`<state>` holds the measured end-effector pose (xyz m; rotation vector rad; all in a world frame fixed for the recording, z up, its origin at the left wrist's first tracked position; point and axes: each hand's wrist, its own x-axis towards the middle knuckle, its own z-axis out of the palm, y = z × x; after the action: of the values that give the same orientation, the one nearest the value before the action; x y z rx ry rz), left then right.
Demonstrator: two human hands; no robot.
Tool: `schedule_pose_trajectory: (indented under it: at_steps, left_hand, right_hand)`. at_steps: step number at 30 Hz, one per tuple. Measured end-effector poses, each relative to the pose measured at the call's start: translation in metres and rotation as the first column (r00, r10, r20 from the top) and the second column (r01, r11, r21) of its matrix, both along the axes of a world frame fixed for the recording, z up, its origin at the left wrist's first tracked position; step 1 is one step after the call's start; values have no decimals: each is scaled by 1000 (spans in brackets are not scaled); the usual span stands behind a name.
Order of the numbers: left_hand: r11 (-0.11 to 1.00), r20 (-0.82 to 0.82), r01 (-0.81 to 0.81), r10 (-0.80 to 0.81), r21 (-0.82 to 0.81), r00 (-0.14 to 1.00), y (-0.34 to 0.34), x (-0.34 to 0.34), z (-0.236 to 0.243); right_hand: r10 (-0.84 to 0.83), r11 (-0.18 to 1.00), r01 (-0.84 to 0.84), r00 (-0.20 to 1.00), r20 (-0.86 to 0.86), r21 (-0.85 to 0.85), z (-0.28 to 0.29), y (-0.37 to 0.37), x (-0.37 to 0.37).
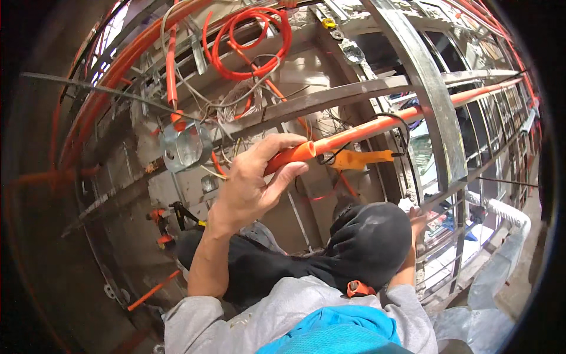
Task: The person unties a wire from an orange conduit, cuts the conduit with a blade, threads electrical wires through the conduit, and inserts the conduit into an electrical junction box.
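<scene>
My left hand (250, 177) is closed around a short orange plastic conduit piece (292, 158), thumb below and fingers above. The piece's open, flared mouth faces right, right by the end of a long orange conduit (377, 127) that runs up to the right along the metal frame. Whether the two ends touch, I cannot tell. Just under that joint hangs a yellow-orange handled tool (359, 159) near a black cable. Beyond my right knee, my right hand (417, 224) is low beside the metal framing. My knee partly hides it, and its grip cannot be made out.
Metal studs (421, 88) cross the view. An orange tubing coil (286, 47) and loose grey wires lie ahead. A round metal junction box (186, 147) sits left of my left hand. A yellow tape measure (329, 23) rests far ahead; a red-black power tool (160, 227) is at left.
</scene>
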<state>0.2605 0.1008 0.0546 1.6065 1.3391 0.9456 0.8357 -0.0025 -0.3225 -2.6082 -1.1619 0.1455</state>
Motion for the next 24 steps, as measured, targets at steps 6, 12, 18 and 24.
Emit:
schedule_pose_trajectory:
  at_steps: [6, 12, 18, 24]
  left_hand:
    - [999, -23, 22, -21, 25, 1000, -4, 2, -3]
    - [985, -68, 87, -78, 147, 995, -15, -7, 1]
    - [985, -55, 62, -54, 161, 997, -25, -26, 22]
    - [995, 136, -102, 102, -3, 985, -48, -93, 57]
  right_hand:
    - [-13, 996, 6, 997, -79, -90, 112, -1, -57]
    - [331, 935, -305, 568, -753, 181, 270, 23, -147]
    - [670, 734, -484, 395, -629, 477, 388, 83, -199]
    - [971, 198, -876, 111, -214, 441, 473, 149, -343]
